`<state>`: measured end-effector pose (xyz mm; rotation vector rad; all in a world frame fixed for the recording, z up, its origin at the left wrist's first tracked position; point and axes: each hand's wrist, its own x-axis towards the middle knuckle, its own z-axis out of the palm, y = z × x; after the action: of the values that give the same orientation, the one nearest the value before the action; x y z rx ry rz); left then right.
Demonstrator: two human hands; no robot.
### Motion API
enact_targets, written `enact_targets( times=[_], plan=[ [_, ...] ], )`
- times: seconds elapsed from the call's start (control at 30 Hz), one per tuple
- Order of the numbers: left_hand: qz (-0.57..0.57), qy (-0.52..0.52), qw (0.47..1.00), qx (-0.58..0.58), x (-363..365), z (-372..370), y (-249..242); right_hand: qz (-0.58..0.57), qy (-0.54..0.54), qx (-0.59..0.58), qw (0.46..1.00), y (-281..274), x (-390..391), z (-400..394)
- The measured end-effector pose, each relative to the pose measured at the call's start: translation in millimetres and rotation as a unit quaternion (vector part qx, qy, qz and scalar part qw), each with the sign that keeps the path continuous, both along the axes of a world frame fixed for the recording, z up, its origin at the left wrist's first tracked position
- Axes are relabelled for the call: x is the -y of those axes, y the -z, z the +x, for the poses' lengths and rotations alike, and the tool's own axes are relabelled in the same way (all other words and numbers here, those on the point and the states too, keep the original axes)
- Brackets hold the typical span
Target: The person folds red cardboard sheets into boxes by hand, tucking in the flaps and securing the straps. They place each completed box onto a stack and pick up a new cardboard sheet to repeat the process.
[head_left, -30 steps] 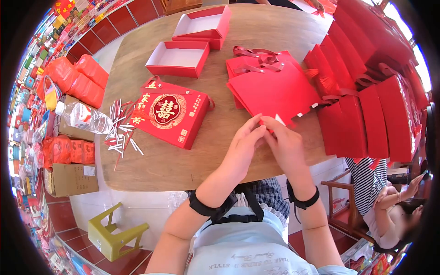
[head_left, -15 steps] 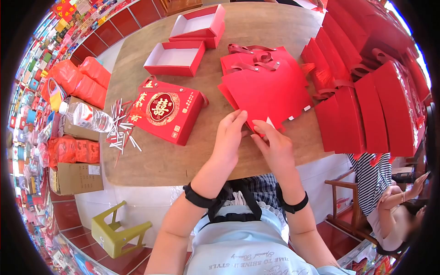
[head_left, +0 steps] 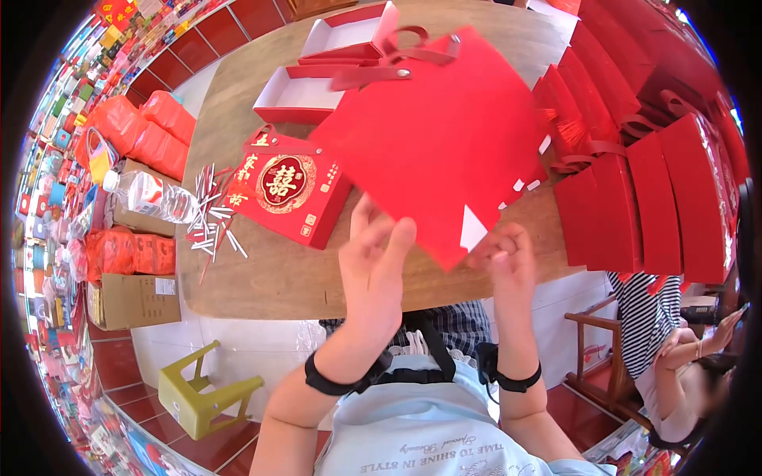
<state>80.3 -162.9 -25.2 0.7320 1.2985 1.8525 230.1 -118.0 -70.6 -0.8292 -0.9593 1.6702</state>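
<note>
A flattened red gift box [head_left: 432, 151] with ribbon handles is raised off the table, tilted and slightly blurred. My left hand [head_left: 373, 262] grips its lower left edge, thumb on top and the other fingers partly hidden beneath. At its lower right corner, my right hand [head_left: 508, 254] is closed on the edge, fingers curled and a little smeared. A white triangular patch [head_left: 473, 228] shows beside those fingers. More flat red boxes lie underneath, mostly covered, with small white tabs [head_left: 520, 185] along their edge. Left of my hands rests a finished red box [head_left: 290, 190] with gold lettering.
Two open red trays [head_left: 298, 94] stand at the back. White sticks [head_left: 213, 230] and a plastic bottle [head_left: 151, 197] are at the left edge. Assembled red boxes [head_left: 651, 190] line the right. A green stool [head_left: 202, 393] stands below, and a person [head_left: 686, 373] sits at right.
The top flat red box has been lifted off the pile and swung up toward the camera. Both hands have moved apart, the right one outward, and more of the white patch shows.
</note>
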Motion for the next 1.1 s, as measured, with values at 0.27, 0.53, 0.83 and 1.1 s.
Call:
enact_targets(
  times=[0.27, 0.53, 0.83, 1.1],
  plan=[
    [0.118, -0.013, 0.978, 0.171, 62.5, -7.4, 18.9, 0.048, -0.062, -0.003, 0.997, -33.2, 1.1, 4.0],
    [0.026, 0.156, 0.987, 0.027, 92.7, -102.2, 7.7, 0.092, -0.362, 0.152, 0.915, -38.9, -31.6, 35.2],
    [-0.133, 0.396, 0.9, 0.127, 110.9, -104.4, 19.7, 0.281, -0.498, 0.369, 0.733, -44.1, -45.6, 35.1],
    [-0.19, 0.381, 0.904, -0.033, 109.9, -81.1, 12.0, 0.325, -0.355, 0.484, 0.731, -59.9, 1.4, -8.4]
  ],
)
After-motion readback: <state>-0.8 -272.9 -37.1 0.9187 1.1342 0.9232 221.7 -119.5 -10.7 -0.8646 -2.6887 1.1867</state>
